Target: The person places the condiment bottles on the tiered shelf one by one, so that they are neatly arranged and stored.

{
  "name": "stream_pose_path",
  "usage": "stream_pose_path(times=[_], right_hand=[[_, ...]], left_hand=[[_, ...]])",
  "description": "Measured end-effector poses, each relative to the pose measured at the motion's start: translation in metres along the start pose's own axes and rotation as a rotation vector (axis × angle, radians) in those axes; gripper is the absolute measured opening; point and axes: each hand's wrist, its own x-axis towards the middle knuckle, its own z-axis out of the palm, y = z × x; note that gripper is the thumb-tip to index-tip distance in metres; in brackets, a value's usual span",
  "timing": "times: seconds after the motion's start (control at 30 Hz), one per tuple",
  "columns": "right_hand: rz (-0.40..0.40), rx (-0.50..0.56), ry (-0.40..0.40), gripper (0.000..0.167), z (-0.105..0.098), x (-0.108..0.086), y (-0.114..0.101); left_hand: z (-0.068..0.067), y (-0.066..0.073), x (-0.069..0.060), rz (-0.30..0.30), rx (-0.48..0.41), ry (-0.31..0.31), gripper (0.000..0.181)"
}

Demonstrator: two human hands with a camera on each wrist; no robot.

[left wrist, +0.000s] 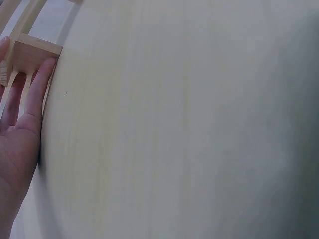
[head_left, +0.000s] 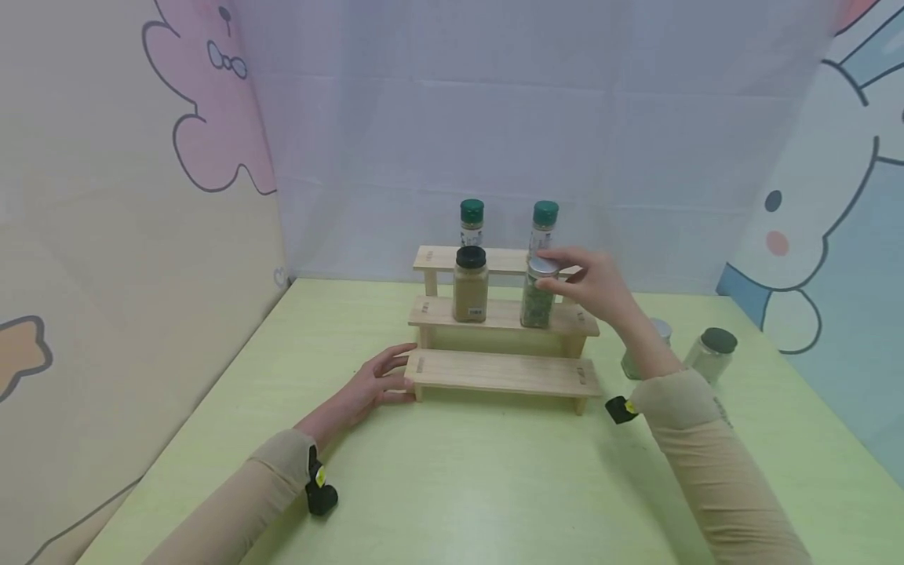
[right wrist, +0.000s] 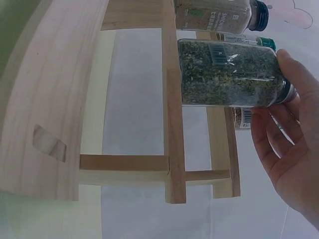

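My right hand (head_left: 589,286) grips the silver lid of a glass jar of dried green herbs (head_left: 538,302). The jar stands upright on the middle step of a three-step wooden rack (head_left: 501,373), towards its right side. In the right wrist view, thumb and fingers pinch around the lid end of the jar. At the rack's lowest step, my left hand (head_left: 370,384) touches the left end with its fingers stretched out. A black-capped jar of tan powder (head_left: 470,294) stands left of the herb jar on the same step.
Two green-capped bottles (head_left: 472,224) (head_left: 544,224) stand on the top step. On the table right of the rack are a silver-lidded jar (head_left: 633,365), partly hidden by my right arm, and a dark-capped jar (head_left: 712,353). A pale curtain (head_left: 452,118) hangs behind.
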Motion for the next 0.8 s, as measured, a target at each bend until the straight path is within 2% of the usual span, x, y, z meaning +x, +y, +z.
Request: stream_pose_path(times=[0.33, 0.5, 0.8], right_hand=[[0.019, 0.056, -0.068, 0.056, -0.011, -0.004, 0.002], [0.068, 0.043, -0.022, 0.061, -0.026, -0.012, 0.008], [0.134, -0.063, 0.056, 0.063, -0.058, -0.037, 0.031]], left_hand=[[-0.002, -0.001, 0.001, -0.01, 0.001, 0.004, 0.071], [-0.002, 0.0, 0.001, -0.01, 0.0, 0.012, 0.07], [-0.001, 0.001, 0.001, -0.02, 0.013, 0.011, 0.07]])
